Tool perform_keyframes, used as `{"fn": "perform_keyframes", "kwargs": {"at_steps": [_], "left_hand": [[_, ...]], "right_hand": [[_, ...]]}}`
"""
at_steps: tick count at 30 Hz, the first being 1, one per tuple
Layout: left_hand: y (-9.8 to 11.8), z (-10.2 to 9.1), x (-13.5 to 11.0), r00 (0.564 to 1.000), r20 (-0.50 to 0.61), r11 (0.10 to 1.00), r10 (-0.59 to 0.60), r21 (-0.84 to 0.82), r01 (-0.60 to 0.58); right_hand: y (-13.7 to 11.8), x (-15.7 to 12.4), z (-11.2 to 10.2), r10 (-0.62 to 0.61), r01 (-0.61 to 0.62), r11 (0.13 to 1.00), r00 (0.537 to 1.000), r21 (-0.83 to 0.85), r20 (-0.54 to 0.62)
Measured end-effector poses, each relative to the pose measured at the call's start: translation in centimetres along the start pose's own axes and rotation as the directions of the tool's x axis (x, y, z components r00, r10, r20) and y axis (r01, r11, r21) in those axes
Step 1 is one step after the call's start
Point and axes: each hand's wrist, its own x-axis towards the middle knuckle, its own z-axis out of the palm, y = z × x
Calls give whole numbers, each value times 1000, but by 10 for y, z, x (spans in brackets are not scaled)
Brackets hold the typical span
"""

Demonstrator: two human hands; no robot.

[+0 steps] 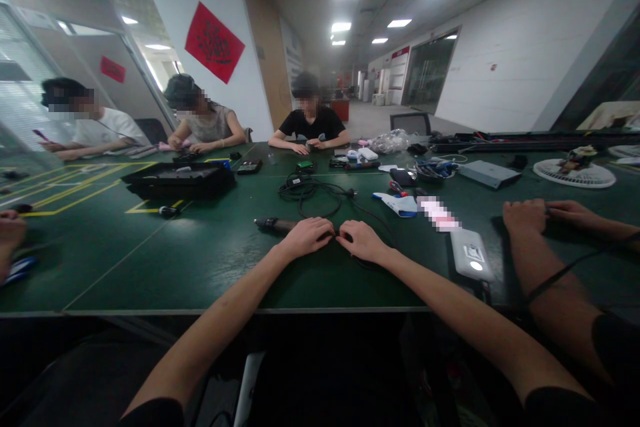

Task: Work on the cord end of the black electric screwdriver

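Note:
My left hand [311, 237] and my right hand [364, 241] rest close together on the green table, fingers bent inward. Between their fingertips runs a short dark piece that looks like part of the black cable [303, 198], and both hands pinch it. Just left of my left hand lies a dark stick-shaped tool [273, 222] with a metal tip, its other end hidden behind that hand. Loops of the cable lie beyond my hands, with a plug [353, 193] among them. From there the cable bends round toward my right hand.
A black tray [177, 180] stands left on the green table [210, 273]. A white power bank [471, 255] and a blue-white packet [397, 204] lie right. Co-workers' hands [525, 217] rest on the right; another hand [10, 230] is at the left edge. Several people sit opposite.

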Motion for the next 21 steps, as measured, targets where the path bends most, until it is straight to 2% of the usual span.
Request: {"fn": "perform_keyframes", "kwargs": {"at_steps": [4, 9, 15, 21], "left_hand": [[1, -1, 0, 1000, -18, 999, -21, 27, 21], [0, -2, -2, 1000, 14, 1000, 24, -9, -23], [0, -1, 0, 1000, -3, 1000, -21, 15, 21], [3, -3, 1, 1000, 5, 1000, 14, -1, -14]], "right_hand": [[1, 0, 2, -6, 7, 1000, 1000, 9, -12], [2, 0, 2, -7, 7, 1000, 1000, 23, -10], [1, 0, 2, -4, 4, 1000, 1000, 13, -13], [1, 1, 1, -8, 8, 1000, 1000, 13, -7]]}}
